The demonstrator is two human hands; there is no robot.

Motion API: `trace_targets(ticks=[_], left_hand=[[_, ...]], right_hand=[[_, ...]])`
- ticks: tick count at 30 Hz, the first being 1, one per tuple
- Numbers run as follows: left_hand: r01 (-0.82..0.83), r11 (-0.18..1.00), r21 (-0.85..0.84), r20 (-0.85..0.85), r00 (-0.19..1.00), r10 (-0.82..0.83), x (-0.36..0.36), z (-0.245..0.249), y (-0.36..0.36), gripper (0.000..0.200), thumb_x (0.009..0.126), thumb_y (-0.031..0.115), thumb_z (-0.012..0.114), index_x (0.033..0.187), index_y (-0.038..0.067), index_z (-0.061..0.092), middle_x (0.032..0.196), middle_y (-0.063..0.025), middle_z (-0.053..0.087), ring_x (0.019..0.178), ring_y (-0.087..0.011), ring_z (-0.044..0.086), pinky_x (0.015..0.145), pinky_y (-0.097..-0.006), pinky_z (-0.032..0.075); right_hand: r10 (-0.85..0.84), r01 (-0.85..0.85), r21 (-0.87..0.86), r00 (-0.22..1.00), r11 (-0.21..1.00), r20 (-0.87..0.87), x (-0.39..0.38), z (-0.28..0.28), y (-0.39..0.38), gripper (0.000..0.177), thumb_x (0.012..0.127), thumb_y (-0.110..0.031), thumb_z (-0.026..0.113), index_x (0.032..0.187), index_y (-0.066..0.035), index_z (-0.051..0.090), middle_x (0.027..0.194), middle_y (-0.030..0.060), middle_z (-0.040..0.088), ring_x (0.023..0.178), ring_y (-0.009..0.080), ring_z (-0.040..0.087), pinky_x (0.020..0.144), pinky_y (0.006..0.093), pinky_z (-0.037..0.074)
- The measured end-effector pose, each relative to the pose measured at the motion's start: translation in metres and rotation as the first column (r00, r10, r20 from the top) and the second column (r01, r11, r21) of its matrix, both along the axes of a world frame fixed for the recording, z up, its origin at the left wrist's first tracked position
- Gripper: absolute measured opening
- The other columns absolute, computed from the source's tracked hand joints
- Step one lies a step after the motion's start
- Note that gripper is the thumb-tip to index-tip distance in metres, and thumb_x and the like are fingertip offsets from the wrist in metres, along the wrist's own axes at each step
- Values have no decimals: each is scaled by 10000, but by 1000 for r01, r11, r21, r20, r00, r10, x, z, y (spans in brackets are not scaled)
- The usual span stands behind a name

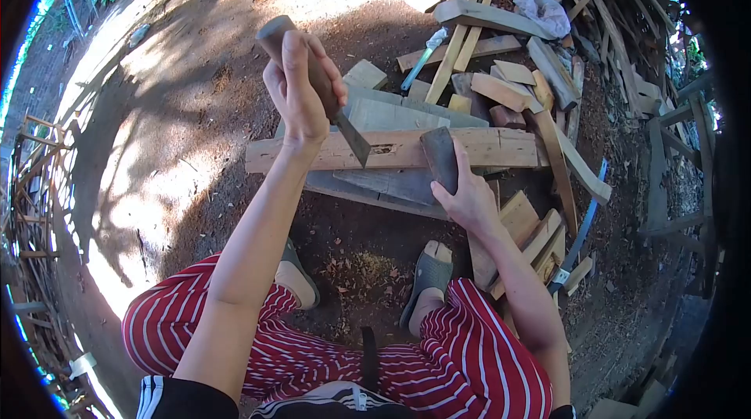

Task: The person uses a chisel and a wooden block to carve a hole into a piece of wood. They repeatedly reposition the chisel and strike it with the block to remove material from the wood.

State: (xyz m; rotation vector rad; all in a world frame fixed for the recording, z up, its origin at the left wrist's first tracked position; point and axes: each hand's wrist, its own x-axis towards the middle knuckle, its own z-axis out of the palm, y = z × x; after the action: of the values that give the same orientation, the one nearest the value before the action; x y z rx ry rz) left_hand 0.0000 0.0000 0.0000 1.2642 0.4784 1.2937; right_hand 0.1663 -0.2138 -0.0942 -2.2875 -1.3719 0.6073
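My left hand [301, 90] is raised over the work, fingers wrapped round the wooden handle of a chisel [350, 136]. The chisel's blade slants down to the right, its tip overlapping the face of a long pale wooden beam [313, 151]. Just right of the tip, a small rough-edged slot [382, 149] is cut into the beam. My right hand [469, 196] grips a dark, worn block [440, 157] near the beam's right half. Beneath the beam lie wide grey boards [391, 115].
Offcuts and blocks [501, 90] are heaped at the right. A saw [583, 227] with a bluish blade lies by the right-hand pieces. A crumpled plastic bag [542, 12] sits on the pile at the back. My sandalled feet [429, 282] are close before the boards.
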Motion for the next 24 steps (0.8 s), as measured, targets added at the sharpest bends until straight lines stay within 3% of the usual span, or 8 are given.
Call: trace_targets(ticks=[6, 8, 11, 24], left_hand=[[-115, 993, 21, 23, 993, 115, -6, -7, -4, 532, 981, 563, 458, 848, 49, 482, 572, -62, 486, 407, -136, 476, 368, -282, 402], [-109, 994, 9, 106, 988, 108, -5, -11, -5, 498, 983, 519, 504, 830, 45, 509, 554, -63, 523, 403, -124, 511, 362, -253, 402], [-147, 988, 41, 27, 989, 146, -5, -16, -4, 520, 984, 548, 462, 847, 46, 482, 577, -68, 494, 409, -138, 484, 371, -286, 407], [-183, 982, 47, -14, 983, 184, -10, -28, -5, 487, 984, 521, 498, 827, 60, 483, 578, -56, 495, 416, -134, 493, 376, -279, 408]], right_hand=[[5, -5, 49, 1000, 999, 0, -4, -5, -2, 890, 828, -363, 648, 1537, -172, 144, 872, 302, 673, 821, 492, 663, 747, 552, 527], [2, -2, 38, 1000, 999, -3, -4, -3, -2, 890, 828, -361, 646, 1537, -172, 142, 872, 302, 673, 823, 494, 662, 749, 549, 528], [-1, 1, 34, 1000, 999, 10, -3, -4, -2, 889, 827, -360, 643, 1537, -172, 142, 881, 301, 675, 827, 492, 662, 753, 549, 529], [-1, 0, 54, 1000, 999, 19, -4, 0, -4, 898, 822, -350, 644, 1538, -185, 127, 886, 300, 678, 829, 494, 663, 764, 549, 533]])
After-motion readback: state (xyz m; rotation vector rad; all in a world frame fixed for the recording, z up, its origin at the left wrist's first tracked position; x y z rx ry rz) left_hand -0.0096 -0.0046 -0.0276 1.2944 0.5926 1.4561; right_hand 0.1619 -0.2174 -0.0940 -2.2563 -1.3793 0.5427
